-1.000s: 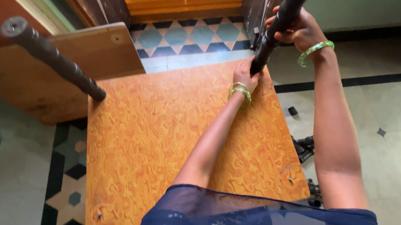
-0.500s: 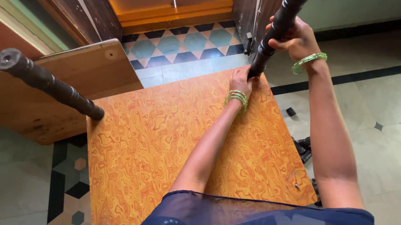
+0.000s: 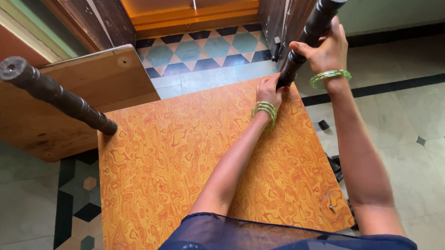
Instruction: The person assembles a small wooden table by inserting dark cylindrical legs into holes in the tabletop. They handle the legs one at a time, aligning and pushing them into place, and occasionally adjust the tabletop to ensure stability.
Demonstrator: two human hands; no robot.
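- While the orange swirl-grain tabletop (image 3: 178, 158) lies face-down on the floor, both hands are up at its far right corner, on one dark turned leg (image 3: 312, 29).
- Right hand (image 3: 324, 48): fingers wrapped tight around the middle of that leg, a green bangle (image 3: 330, 77) at the wrist. A firm, closed grip.
- Left hand (image 3: 271, 87): down low, closed around the very foot of the same leg, right where it meets the board. Yellow-green bangles (image 3: 264, 112) stacked on that wrist.
- That leg rises from the corner, tilted slightly right, its flat round end near the top edge of view.
- Over on the left, a second dark leg (image 3: 52, 95) stands from the board's far left corner, leaning out to the left, with its round end towards the camera.
- Behind that leg, a plain wooden panel (image 3: 89, 84) lies partly under the orange board, paler and unpatterned.
- Beyond the board: blue-and-cream diamond floor tiles (image 3: 201, 53), then a dark wooden door frame (image 3: 285, 14) just beside the gripped leg.
- To the right, pale stone floor (image 3: 421, 118) with a black border line; a small black piece (image 3: 324, 125) lies there just off the board's edge.
- At the bottom, a sheer navy blue garment (image 3: 287, 249) fills the near foreground.
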